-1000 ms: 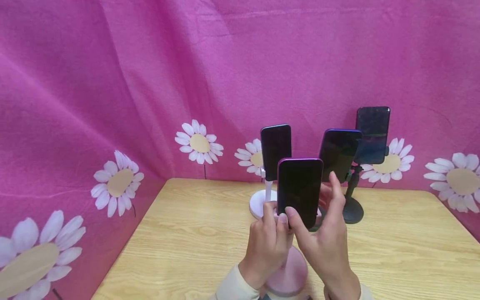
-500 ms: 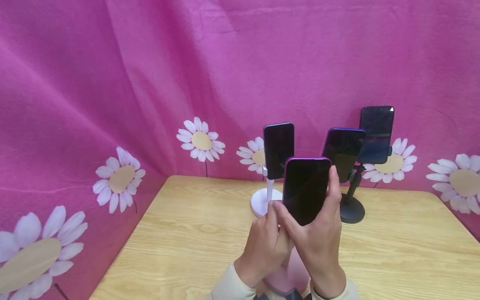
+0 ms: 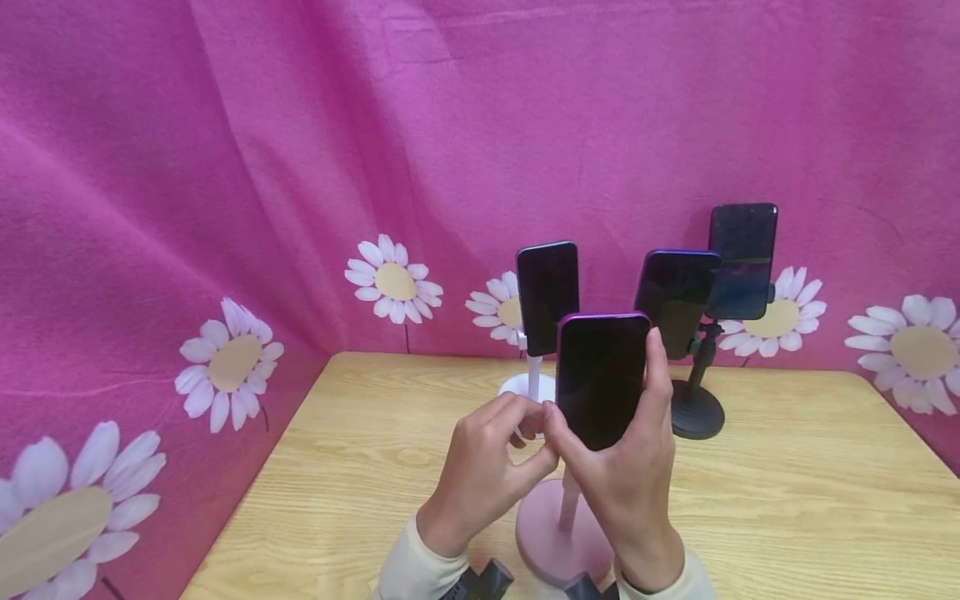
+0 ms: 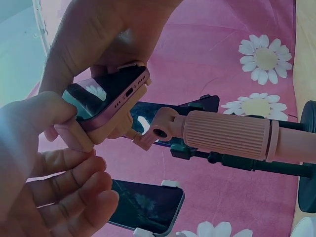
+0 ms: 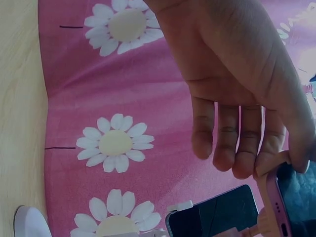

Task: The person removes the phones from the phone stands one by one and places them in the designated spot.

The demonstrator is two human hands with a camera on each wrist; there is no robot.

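A magenta-edged smartphone [image 3: 603,379], its screen dark, sits upright in a pink phone stand [image 3: 551,537] in front of the wearer. My right hand [image 3: 633,475] grips the phone across its lower part, thumb at the left edge and a finger along the right edge. At the phone's lower left, my left hand [image 3: 483,467] pinches the end of the pink clamp [image 4: 76,137] between thumb and fingers. In the right wrist view the left hand's [image 5: 237,74] other fingers hang behind the clamp. The ribbed pink pole [image 4: 227,133] shows in the left wrist view.
Behind stand three more phones on stands: one on a white stand [image 3: 548,298], a blue-edged one [image 3: 678,292], and another [image 3: 744,258] at the far right. A black round base [image 3: 699,412] rests on the wooden table [image 3: 360,467]. A pink daisy-print cloth [image 3: 480,133] hangs behind.
My right hand's fingers have closed in along the phone's right edge, its thumb shifting left. My left hand has moved left and loosened from beneath the phone to the clamp's left end.
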